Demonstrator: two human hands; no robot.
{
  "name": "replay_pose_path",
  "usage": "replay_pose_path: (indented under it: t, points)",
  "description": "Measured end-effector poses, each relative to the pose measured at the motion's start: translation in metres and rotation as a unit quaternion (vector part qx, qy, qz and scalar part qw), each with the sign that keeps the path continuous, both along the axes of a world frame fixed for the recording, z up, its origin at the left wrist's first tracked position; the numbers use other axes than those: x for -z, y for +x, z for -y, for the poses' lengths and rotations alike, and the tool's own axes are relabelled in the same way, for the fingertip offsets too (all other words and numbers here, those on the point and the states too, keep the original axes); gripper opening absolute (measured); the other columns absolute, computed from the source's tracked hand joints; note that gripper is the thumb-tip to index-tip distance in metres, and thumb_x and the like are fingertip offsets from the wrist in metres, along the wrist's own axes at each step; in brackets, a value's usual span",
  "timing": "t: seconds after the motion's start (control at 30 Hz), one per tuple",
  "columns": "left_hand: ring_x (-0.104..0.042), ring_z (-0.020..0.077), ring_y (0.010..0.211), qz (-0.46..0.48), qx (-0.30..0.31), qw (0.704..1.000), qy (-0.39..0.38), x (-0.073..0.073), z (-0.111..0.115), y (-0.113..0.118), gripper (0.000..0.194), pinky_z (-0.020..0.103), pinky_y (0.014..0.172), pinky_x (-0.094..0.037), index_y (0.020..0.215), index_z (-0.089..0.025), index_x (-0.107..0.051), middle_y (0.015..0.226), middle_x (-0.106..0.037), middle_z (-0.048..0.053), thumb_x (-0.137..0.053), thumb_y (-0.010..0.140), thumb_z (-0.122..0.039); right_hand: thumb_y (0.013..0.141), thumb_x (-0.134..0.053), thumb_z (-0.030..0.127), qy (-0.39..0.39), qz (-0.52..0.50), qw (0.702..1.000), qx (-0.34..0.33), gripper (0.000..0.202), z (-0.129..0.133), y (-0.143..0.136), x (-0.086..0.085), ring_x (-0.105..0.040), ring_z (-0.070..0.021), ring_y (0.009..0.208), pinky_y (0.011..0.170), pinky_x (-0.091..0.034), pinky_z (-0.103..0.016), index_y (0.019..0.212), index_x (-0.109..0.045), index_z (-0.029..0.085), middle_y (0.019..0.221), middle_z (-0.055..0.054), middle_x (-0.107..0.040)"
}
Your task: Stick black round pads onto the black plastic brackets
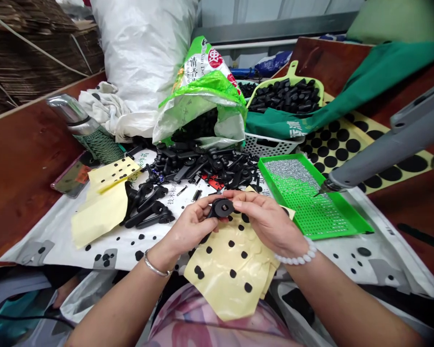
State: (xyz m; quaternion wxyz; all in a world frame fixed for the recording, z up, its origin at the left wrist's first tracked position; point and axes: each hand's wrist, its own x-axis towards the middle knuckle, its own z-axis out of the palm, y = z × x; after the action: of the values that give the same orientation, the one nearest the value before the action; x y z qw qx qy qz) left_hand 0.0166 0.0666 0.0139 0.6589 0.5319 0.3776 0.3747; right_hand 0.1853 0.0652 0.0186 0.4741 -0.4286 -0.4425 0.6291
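A black plastic part with a round disc end [223, 207] is held between both hands over the front of the table. My left hand [194, 222] is closed on its left side, thumb below the disc. On the right, my right hand [265, 219] has its thumb and finger pressed at the disc's right edge. Beneath them lies a yellow backing sheet [220, 255] with black dots. Black handle-like parts [148, 207] lie left of my hands, and a larger pile of black parts [202, 164] is beyond them.
A green tray [311, 212] of small metal pieces stands right, under a grey power screwdriver [379, 154]. Behind are an open green bag [202, 96] and a yellow-green scoop of black knobs [292, 72]. A flask [90, 130] and a phone [70, 178] are left.
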Motion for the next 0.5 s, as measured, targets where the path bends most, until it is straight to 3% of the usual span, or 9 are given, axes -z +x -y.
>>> replay_pose_path:
  t: [0.13,0.33,0.5]
  points:
    - [-0.06,0.0168,0.082,0.002,0.01,1.0,-0.009,-0.0011,0.0014,0.0005,0.051,0.022,0.06,-0.044,0.118,-0.016,-0.053,0.092,-0.065,0.007,-0.056,0.068,-0.008,0.071,-0.064,0.027,-0.007,-0.009,1.0,-0.004,0.01,0.0002,0.0003,0.0013,-0.057,-0.0195,0.092,0.082,-0.043,-0.036,0.07,-0.067,0.017,0.101,-0.007,-0.064]
    - [-0.06,0.0177,0.085,0.015,0.023,0.999,-0.022,-0.0014,0.0011,0.0002,0.053,0.023,0.064,-0.044,0.119,-0.015,-0.051,0.094,-0.065,0.007,-0.057,0.067,-0.006,0.072,-0.065,0.027,-0.004,-0.01,1.0,-0.002,0.014,0.0009,0.003,0.0045,-0.057,-0.0191,0.093,0.081,-0.044,-0.035,0.083,-0.07,0.019,0.101,-0.007,-0.064]
    - [-0.061,0.0182,0.085,0.022,0.025,0.999,-0.029,-0.0003,0.0014,0.0011,0.054,0.024,0.067,-0.044,0.118,-0.016,-0.053,0.097,-0.065,0.007,-0.059,0.065,-0.008,0.072,-0.065,0.028,-0.003,-0.001,1.0,-0.005,0.012,0.0005,0.0046,0.0064,-0.058,-0.0185,0.091,0.08,-0.044,-0.035,0.08,-0.069,0.019,0.1,-0.006,-0.065]
